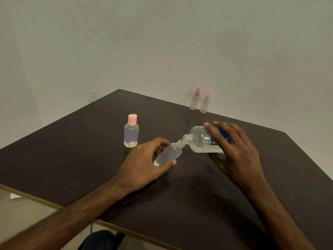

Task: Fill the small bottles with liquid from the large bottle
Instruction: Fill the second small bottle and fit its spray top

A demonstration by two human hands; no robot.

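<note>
Nearest me, my two forearms point(75, 212) reach in over the table point(72, 159) edge. Well left of the large bottle stands a pink-capped bottle point(131, 131), upright and holding clear liquid. Just left of the large bottle, the left grip point(144, 159) wraps thumb and fingers round the lower body of the small bottle point(168, 154), which is uncapped and tilted, its neck meeting the large bottle's mouth, with a little liquid pooled at its base. I judge it light, thin-walled and easily squeezed, so I would hold it low and gently. The large bottle point(203, 140) lies almost level, part full; its weight should shift as liquid runs, so the labelled middle is the place to hold. Far behind it stand two spray bottles point(195, 100). On its right side, the right grip point(237, 150) clasps it around that label.
</note>
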